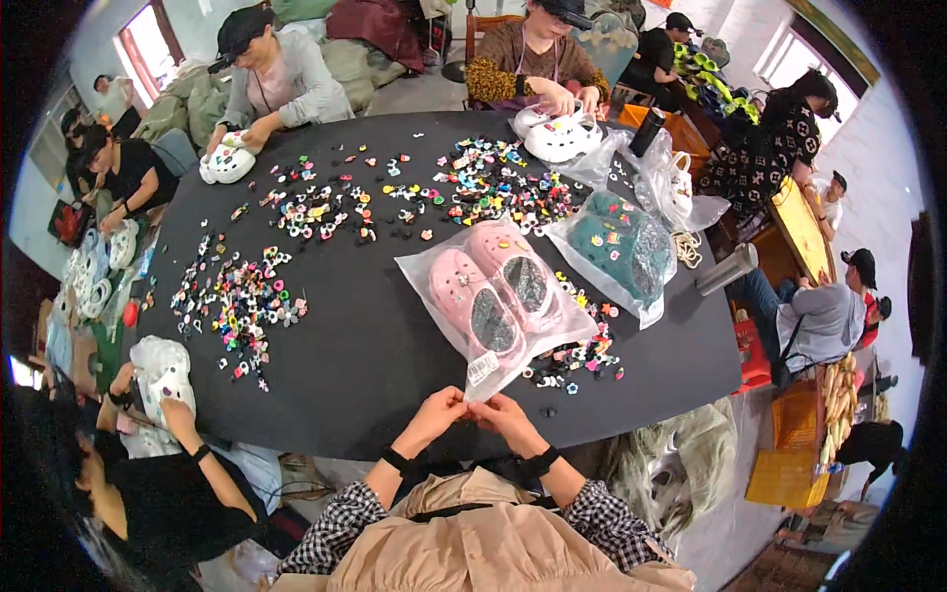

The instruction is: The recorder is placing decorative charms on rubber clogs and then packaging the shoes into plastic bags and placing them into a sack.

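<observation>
A clear plastic bag [414, 268] with a pair of pink clogs [462, 291] inside lies on the black table in front of me. Small charms sit on the clogs, and a white label shows at the bag's near corner. My left hand [437, 414] pinches that corner from the left. Close beside it, my right hand [501, 416] closes on the same corner from the right. Both hands are at the table's near edge, with fingertips nearly meeting. Just beyond the bag to the right lies another clear bag holding dark green clogs [617, 242].
Piles of small colourful charms [242, 306] spread over the black table [335, 385]. A steel tumbler [727, 268] and a black bottle [647, 131] stand at the right. Co-workers at the far side and left handle white clogs [562, 136]. Orange crates [789, 444] stand right of the table.
</observation>
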`<action>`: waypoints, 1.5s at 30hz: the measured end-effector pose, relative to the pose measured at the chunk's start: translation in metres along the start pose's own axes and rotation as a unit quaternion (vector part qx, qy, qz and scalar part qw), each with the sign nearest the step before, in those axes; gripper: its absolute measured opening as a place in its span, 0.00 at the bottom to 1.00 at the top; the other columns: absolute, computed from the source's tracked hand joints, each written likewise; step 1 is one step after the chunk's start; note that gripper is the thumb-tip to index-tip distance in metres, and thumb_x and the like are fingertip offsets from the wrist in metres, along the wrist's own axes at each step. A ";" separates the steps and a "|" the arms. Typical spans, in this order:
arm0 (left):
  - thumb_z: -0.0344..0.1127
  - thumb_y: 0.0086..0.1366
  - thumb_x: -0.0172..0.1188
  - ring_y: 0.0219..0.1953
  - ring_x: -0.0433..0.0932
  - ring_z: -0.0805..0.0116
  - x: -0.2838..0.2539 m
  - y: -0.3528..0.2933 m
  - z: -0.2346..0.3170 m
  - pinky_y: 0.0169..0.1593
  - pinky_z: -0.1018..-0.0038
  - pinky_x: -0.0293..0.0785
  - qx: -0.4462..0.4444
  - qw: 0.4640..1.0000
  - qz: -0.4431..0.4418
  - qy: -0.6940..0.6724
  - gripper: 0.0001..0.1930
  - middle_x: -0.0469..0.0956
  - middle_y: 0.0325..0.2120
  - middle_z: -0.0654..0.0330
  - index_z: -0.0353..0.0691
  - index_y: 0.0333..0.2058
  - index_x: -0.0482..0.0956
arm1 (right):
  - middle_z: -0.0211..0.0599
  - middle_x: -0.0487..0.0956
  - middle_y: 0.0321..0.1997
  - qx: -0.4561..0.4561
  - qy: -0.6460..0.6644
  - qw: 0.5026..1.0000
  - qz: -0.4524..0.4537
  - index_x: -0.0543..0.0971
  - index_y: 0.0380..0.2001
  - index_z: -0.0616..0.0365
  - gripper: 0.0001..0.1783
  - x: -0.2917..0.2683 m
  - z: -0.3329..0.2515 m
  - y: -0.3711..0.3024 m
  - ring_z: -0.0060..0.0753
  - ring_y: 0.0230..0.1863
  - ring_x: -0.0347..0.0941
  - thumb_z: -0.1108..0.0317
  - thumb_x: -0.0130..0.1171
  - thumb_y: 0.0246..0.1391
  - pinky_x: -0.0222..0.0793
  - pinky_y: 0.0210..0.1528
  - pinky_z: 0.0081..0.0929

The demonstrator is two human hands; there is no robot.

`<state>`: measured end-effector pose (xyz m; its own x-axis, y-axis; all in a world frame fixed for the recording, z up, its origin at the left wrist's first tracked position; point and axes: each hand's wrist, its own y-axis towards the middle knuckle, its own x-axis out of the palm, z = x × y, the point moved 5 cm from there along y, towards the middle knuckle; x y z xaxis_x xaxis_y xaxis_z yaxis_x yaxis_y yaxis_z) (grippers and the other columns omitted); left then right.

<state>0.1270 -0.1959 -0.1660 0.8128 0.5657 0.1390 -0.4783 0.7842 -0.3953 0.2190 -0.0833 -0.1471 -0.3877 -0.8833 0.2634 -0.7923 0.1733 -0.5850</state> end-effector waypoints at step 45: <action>0.27 0.61 0.54 0.29 0.69 0.81 -0.096 0.026 0.078 0.35 0.82 0.66 0.155 0.970 0.162 0.089 0.05 0.73 0.26 0.67 0.32 0.35 0.75 | 0.22 0.72 0.34 -0.166 0.085 0.969 0.160 0.71 0.30 0.54 0.04 -0.099 -0.134 -0.006 0.17 0.37 0.71 0.68 0.50 0.59 0.64 0.30 0.17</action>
<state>0.0105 -0.2101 -0.1188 0.6342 0.7644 -0.1162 -0.7731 0.6270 -0.0957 0.1996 0.0618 -0.0668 -0.6884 -0.6814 0.2487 -0.7155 0.5817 -0.3868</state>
